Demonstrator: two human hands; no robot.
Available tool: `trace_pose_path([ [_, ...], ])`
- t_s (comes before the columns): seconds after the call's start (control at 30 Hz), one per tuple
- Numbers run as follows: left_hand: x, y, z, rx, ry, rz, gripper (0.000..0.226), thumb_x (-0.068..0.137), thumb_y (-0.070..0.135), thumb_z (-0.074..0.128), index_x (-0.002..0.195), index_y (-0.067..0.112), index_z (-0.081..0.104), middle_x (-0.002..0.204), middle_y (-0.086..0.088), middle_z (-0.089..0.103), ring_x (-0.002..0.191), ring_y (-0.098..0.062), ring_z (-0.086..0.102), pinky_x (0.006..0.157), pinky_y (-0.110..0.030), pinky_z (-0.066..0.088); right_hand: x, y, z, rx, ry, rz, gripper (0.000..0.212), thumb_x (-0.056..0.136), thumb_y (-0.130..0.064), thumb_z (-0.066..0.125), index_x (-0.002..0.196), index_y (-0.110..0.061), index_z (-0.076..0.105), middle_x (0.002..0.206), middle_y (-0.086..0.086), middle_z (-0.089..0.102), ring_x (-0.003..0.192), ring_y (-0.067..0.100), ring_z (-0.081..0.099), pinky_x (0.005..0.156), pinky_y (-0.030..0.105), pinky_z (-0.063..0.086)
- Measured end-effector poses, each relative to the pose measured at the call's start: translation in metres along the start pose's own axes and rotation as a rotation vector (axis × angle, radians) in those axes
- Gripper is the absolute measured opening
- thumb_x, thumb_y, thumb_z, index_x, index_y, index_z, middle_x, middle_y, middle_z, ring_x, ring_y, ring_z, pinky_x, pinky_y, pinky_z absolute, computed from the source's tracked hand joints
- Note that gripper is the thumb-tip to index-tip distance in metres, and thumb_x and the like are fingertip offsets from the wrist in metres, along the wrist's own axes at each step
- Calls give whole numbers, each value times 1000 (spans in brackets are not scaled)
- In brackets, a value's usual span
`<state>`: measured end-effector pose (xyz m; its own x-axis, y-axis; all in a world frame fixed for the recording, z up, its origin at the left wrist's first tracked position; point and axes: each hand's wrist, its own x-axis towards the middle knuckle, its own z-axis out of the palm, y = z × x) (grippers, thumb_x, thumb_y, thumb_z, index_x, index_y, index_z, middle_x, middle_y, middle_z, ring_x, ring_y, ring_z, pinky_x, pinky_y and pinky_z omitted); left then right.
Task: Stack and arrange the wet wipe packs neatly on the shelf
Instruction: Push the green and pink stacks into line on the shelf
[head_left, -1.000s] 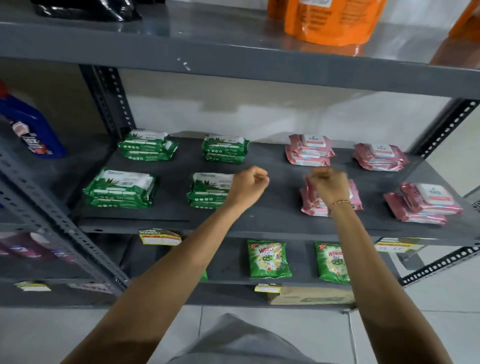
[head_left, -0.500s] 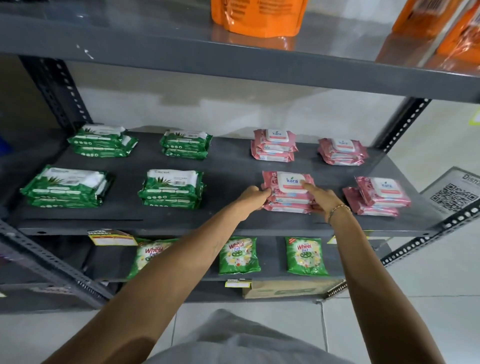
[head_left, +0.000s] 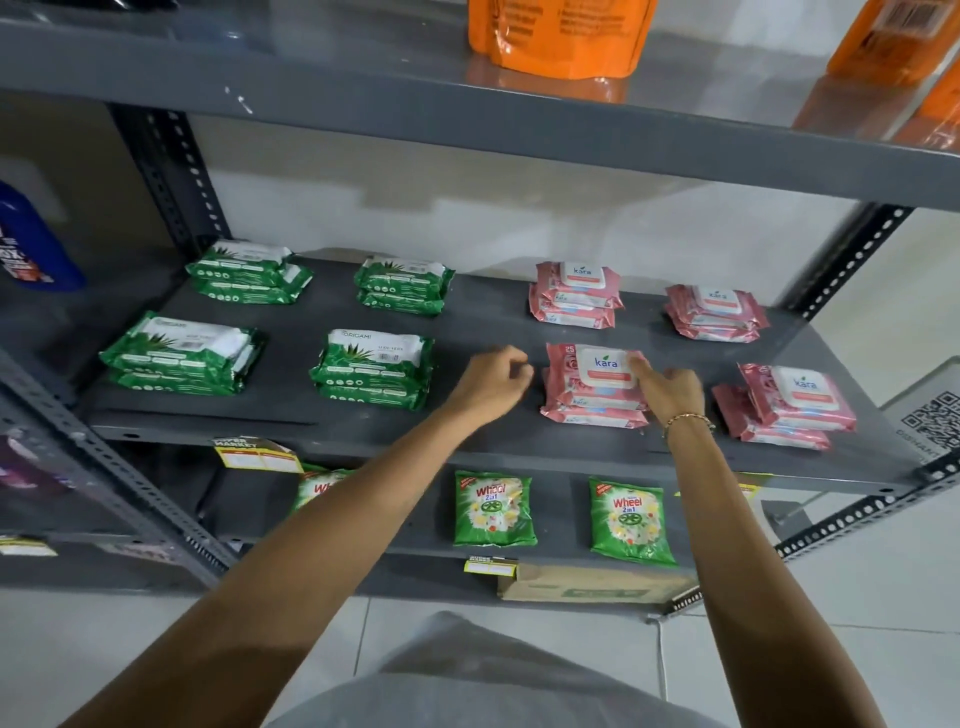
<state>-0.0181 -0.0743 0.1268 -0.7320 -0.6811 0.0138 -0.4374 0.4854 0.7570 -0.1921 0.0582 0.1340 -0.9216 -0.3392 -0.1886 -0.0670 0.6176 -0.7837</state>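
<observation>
On the grey shelf (head_left: 483, 322) lie several stacks of wet wipe packs. Green stacks sit at the left: back left (head_left: 248, 271), back middle (head_left: 402, 285), front left (head_left: 182, 352) and front middle (head_left: 373, 368). Pink stacks sit at the right: back (head_left: 575, 295), back right (head_left: 714, 313), front (head_left: 592, 387) and front right (head_left: 787, 405). My right hand (head_left: 670, 387) rests with its fingers against the right side of the front pink stack, touching its top pack. My left hand (head_left: 493, 382) hovers loosely curled just left of that stack, holding nothing.
The shelf above carries orange pouches (head_left: 558, 34). Below, green detergent packets (head_left: 493, 508) lie on the lower shelf beside a cardboard box (head_left: 587, 584). A blue bottle (head_left: 28, 244) stands at the far left. Perforated steel uprights (head_left: 171, 171) frame the shelf.
Both hands came down onto the front pink stack and squared it. My left hand has since let go and drawn back to the left; my right hand stays on the stack.
</observation>
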Motion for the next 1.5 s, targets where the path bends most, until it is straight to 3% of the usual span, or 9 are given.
trace_pose_path([
  [0.13,0,-53,-61,-6,396,-21,25,90,13,55,109,2,67,109,-15,71,102,-26,66,86,-19,42,-38,-35,28,-42,249,-446,30,85,-17,58,110,-1,64,116,21,61,106,32,57,85,26,40],
  [0.23,-2,-96,-104,68,555,-286,34,93,21,51,115,-3,61,122,-21,60,119,-33,50,102,-35,37,-75,-61,74,5,-29,-527,20,85,-14,59,98,-4,71,100,15,72,91,26,65,73,18,41],
  [0.33,-9,-121,-126,105,320,-626,60,97,40,39,135,-6,43,144,-22,41,133,-37,36,109,-45,32,-98,-72,121,7,-343,-402,18,86,-24,61,88,-12,74,91,8,74,87,17,65,84,26,48],
  [0.47,-22,-139,-127,-112,151,-603,70,93,51,44,138,-1,41,142,-19,45,127,-36,46,97,-41,41,-115,-81,163,-58,-416,-280,54,88,-35,59,43,-16,34,45,2,38,46,13,40,59,27,34],
  [0.73,-24,-143,-132,-72,104,-447,43,96,46,41,78,8,50,66,-5,46,59,-18,45,54,-34,31,-127,-76,185,-49,-320,-246,42,88,-27,59,56,0,57,53,10,48,53,19,47,64,25,38],
  [0.8,-24,-144,-133,-82,91,-433,41,96,44,41,83,7,52,66,-4,46,59,-18,45,55,-34,30,-131,-74,185,-17,-307,-231,33,88,-23,60,76,6,69,66,17,58,66,23,55,68,27,43],
  [1.0,-21,-149,-139,-183,17,-400,30,97,42,41,87,16,51,82,-2,49,80,-21,48,78,-34,35,-133,-73,191,-19,-291,-169,41,80,-12,59,43,-10,39,52,5,36,56,19,35,58,26,31],
  [1.2,-16,-152,-143,-219,1,-384,27,95,40,45,92,14,51,93,-7,51,88,-22,48,79,-34,35,-135,-67,199,16,-278,-114,50,82,-14,58,42,-16,28,45,1,30,44,15,30,50,27,29],
  [1.5,-22,-149,-135,-263,59,-425,39,93,40,49,110,5,54,100,-8,56,77,-17,52,75,-34,40,-115,-67,201,100,-259,-69,22,79,-14,64,58,-11,57,52,2,49,56,17,48,62,28,41],
])
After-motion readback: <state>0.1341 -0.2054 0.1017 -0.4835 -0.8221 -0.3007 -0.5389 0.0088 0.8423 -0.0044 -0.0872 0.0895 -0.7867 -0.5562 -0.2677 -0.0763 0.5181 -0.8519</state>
